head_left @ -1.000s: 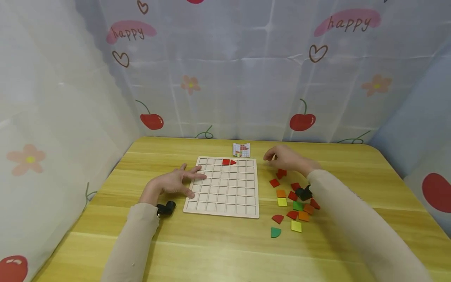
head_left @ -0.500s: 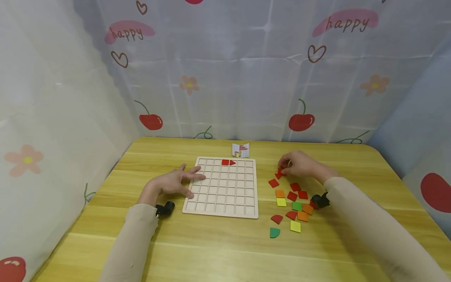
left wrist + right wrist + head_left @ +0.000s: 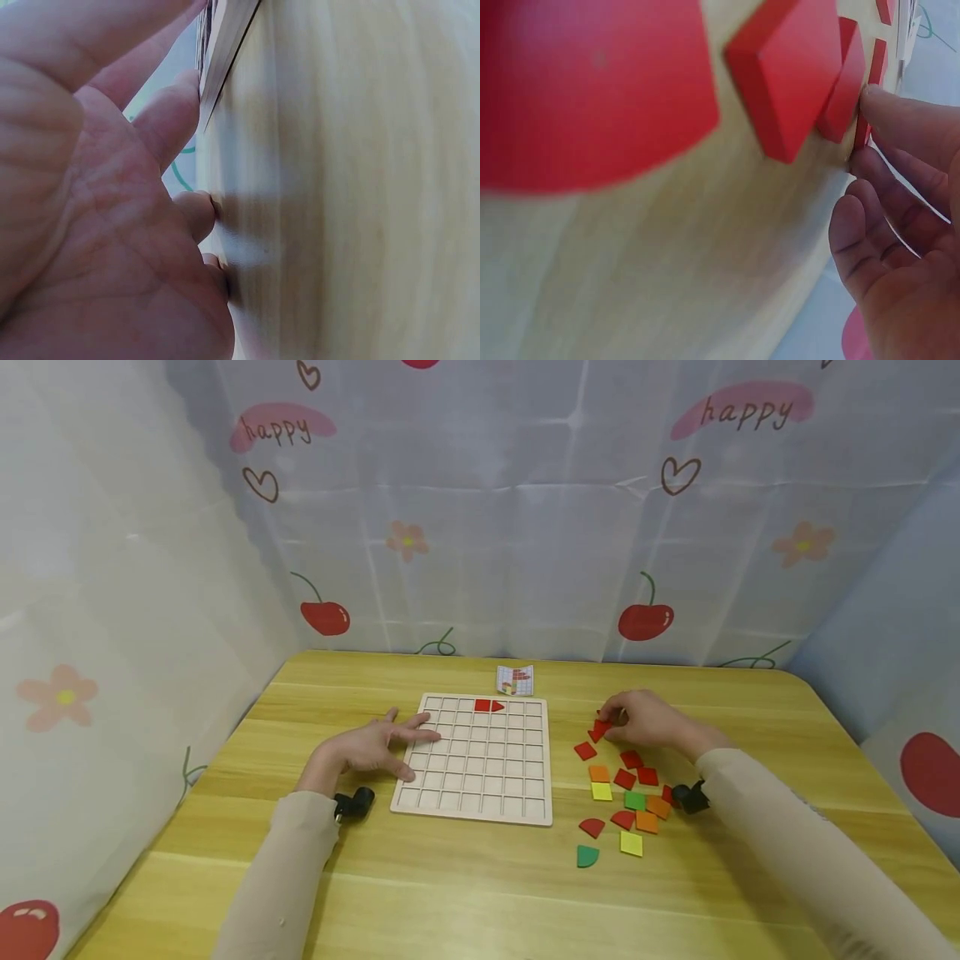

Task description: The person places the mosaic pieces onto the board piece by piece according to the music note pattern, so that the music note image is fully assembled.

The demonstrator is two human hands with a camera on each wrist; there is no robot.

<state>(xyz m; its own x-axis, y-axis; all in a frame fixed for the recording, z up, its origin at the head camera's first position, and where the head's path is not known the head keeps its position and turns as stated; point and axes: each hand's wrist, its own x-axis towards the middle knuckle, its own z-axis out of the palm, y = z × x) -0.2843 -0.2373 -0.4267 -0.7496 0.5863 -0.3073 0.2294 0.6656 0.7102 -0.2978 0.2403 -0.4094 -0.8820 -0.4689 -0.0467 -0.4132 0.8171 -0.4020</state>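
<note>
A white gridded board (image 3: 471, 817) lies on the table with a red square tile (image 3: 482, 705) and a red pointed tile (image 3: 497, 706) side by side in its top row. My left hand (image 3: 367, 747) rests with spread fingers over the board's left edge; in the left wrist view its palm (image 3: 112, 247) shows beside the board's rim (image 3: 229, 45). Right of the board, my right hand (image 3: 647, 718) pinches a red tile (image 3: 602, 725) between thumb and fingers. The right wrist view shows the thumb (image 3: 900, 116) against that tile, whose exact shape is partly hidden.
Several loose tiles lie right of the board: red squares (image 3: 585, 751), orange squares (image 3: 647, 822), yellow squares (image 3: 632, 843), a green square (image 3: 634, 800) and a green quarter-round (image 3: 587, 857). A small pattern card (image 3: 515, 680) lies behind the board. Curtains (image 3: 480, 568) enclose the table.
My right hand has moved away from near the board, right and toward me, down to the red tiles, and its fingers have closed on one. The left hand has stayed in place.
</note>
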